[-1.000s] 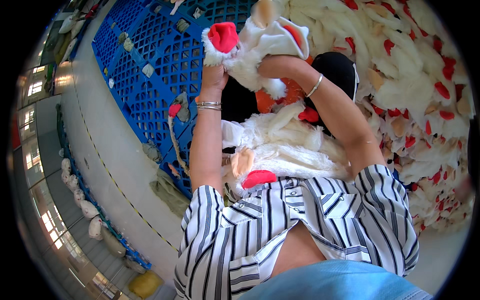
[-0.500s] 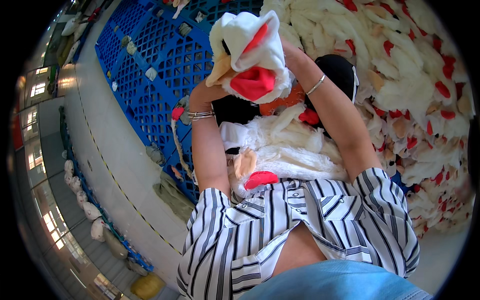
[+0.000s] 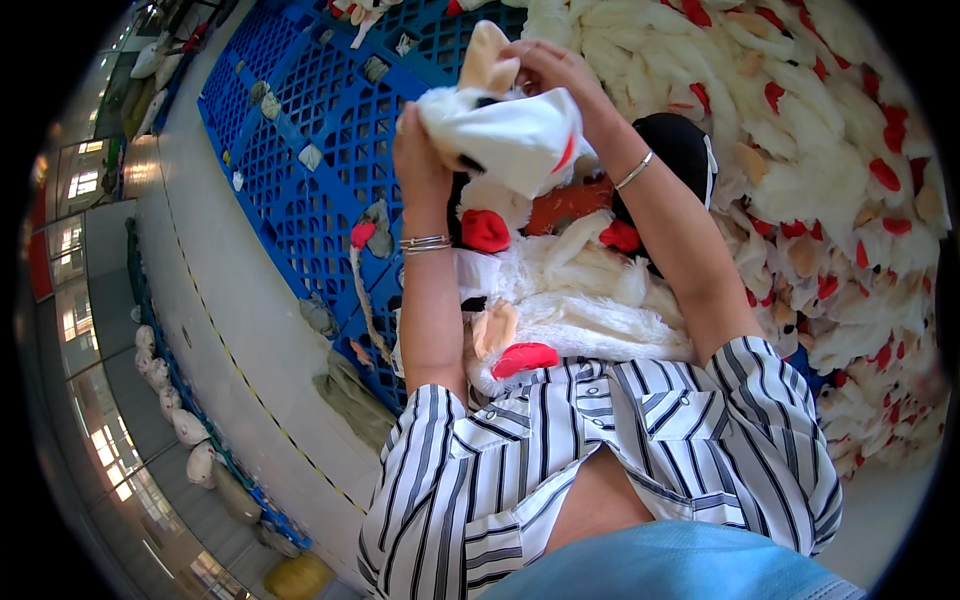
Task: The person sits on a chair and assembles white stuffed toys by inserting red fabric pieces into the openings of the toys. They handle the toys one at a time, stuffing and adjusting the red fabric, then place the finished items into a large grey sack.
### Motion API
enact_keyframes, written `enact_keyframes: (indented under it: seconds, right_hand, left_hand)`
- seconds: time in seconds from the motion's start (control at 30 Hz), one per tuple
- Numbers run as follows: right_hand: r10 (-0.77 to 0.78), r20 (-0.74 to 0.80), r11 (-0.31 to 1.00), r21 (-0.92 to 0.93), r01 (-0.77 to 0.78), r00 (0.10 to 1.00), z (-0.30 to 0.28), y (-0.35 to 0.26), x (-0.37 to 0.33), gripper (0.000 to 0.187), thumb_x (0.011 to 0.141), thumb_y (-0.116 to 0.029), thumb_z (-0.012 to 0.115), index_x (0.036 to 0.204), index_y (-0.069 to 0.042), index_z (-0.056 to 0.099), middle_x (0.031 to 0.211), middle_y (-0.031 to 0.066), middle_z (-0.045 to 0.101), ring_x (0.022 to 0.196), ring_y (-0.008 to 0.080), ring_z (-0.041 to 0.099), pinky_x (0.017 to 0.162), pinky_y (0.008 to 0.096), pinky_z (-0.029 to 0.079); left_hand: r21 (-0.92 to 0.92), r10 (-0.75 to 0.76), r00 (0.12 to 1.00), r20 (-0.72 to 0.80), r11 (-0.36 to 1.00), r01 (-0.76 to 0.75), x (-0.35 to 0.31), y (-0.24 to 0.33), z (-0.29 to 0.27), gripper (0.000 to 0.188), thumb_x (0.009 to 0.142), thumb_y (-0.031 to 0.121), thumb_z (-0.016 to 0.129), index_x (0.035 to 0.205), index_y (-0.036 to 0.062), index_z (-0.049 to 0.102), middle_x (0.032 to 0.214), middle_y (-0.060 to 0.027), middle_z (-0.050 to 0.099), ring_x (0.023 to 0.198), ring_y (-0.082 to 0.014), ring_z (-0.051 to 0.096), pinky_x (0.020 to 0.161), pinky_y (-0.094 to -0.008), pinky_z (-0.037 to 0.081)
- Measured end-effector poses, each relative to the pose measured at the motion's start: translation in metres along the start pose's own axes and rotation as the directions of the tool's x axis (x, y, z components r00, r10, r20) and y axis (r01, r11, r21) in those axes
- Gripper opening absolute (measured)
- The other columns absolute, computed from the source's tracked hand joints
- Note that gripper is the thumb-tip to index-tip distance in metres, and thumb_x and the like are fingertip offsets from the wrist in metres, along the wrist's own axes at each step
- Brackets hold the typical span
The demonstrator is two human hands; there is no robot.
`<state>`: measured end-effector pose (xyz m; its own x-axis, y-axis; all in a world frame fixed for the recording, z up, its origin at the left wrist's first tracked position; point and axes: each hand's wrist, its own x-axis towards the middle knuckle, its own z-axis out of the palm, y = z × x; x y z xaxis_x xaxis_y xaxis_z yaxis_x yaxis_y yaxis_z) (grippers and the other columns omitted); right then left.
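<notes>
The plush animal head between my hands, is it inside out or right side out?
Right side out, where visible: the plush animal head shows its tan ear, white muzzle and red strip outside. Hidden side: cannot tell.

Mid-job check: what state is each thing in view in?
Held plush piece: raised, limp
Left hand: gripping held plush piece
Right hand: fingers bent at its tan ear, grip partly hidden
Lap plush: lying limp
Plush heap: loosely piled
Blue pallets: lying flat, cloth scraps on top
</notes>
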<state>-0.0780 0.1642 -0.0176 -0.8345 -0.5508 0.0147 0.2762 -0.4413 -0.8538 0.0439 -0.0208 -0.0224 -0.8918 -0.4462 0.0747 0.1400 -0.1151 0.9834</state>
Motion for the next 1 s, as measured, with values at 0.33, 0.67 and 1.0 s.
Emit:
enact_keyframes:
  seconds: [0.33, 0.67, 1.0]
  right_hand:
    - [0.147, 0.084, 0.974, -0.184, -0.13, 0.986, -0.008, -0.042, -0.002, 0.042, 0.099, -0.04, 0.05, 0.111, -0.001, 0.061, 0.085, 0.0009, 0.062, 0.055, 0.0061, 0.035, 0.044, 0.0181, 0.024]
    - [0.221, 0.193, 0.966, -0.176, -0.188, 0.956, 0.006, 0.004, -0.005, 0.046, 0.085, -0.049, 0.07, 0.102, -0.007, 0.067, 0.07, -0.0057, 0.05, 0.06, 0.0046, 0.045, 0.052, 0.0218, 0.036]
    - [-0.101, -0.155, 0.753, -0.658, -0.026, 0.983, -0.037, -0.025, 0.007, 0.039, 0.088, -0.039, 0.067, 0.086, 0.0, 0.071, 0.076, -0.0003, 0.063, 0.067, 0.0081, 0.054, 0.061, 0.0261, 0.044]
  left_hand:
    - [-0.176, -0.062, 0.997, 0.049, 0.982, 0.07, -0.009, 0.07, 0.012, 0.083, 0.091, 0.075, 0.032, 0.128, 0.0036, 0.052, 0.129, -0.0153, 0.056, 0.119, -0.0261, 0.053, 0.099, -0.044, 0.047]
    - [0.006, -0.15, 0.987, 0.048, 0.989, 0.15, 0.007, 0.037, 0.043, 0.048, 0.101, 0.049, 0.043, 0.102, 0.0036, 0.059, 0.098, -0.0116, 0.064, 0.086, -0.0213, 0.061, 0.081, -0.0385, 0.052]
    - [-0.017, 0.059, 0.895, -0.443, 0.997, -0.075, 0.01, 0.069, -0.026, 0.046, 0.103, 0.045, 0.042, 0.101, 0.0023, 0.058, 0.098, -0.0103, 0.06, 0.093, -0.022, 0.062, 0.083, -0.038, 0.052]
